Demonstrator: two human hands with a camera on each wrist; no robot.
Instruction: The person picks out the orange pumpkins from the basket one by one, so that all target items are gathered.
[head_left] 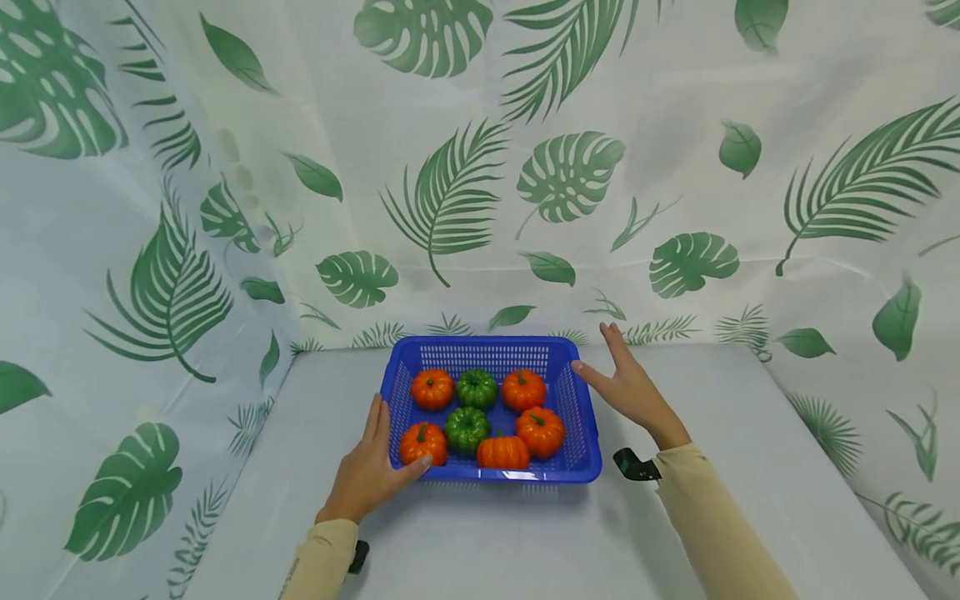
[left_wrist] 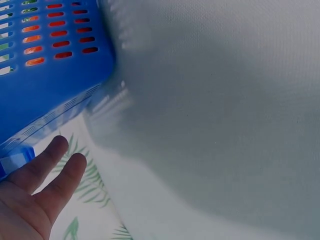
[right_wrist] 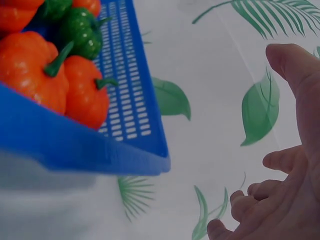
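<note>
Left hand: basket's 8 o'clock, fingers straight.
Right hand: 2 o'clock, loose; basket gap clear only in right wrist view.

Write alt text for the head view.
A blue basket holds five orange pumpkins and two green pumpkins. A person's left hand is at its near left corner; their right hand, open, is by its right side. Behind is a white, leaf-patterned backdrop.

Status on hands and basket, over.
Left hand at left side of blue basket; right hand open by its right. Seven pumpkins inside. No obstruction seen.
</note>
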